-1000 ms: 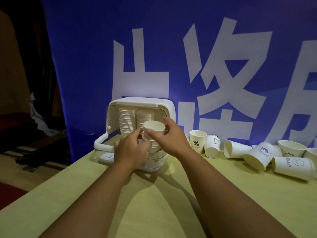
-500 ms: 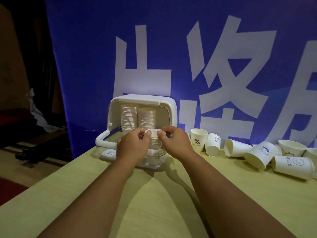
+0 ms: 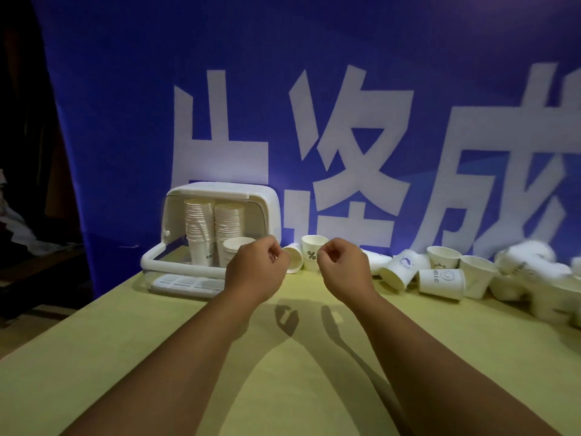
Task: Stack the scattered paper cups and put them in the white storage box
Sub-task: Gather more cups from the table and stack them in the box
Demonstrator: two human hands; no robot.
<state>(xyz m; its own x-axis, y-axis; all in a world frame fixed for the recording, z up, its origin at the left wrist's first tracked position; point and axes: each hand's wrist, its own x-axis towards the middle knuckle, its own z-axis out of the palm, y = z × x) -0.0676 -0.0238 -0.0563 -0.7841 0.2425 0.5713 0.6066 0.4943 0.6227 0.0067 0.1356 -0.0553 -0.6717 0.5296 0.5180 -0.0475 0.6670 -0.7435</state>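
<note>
White storage box (image 3: 267, 204) holds three cup stacks (image 3: 199, 228); left hand (image 3: 256, 272) and right hand (image 3: 342, 269) curled, empty

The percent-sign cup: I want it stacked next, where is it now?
Head view: the percent-sign cup stands upright at the back of the table, between the left hand and right hand, a tipped cup on its left.

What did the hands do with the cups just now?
The left hand and right hand let go of the short cup stack and pulled back out of the white storage box; their fingers are curled, holding nothing. The stack stayed in the box beside two tall stacks. The scattered cups did not move.
</note>
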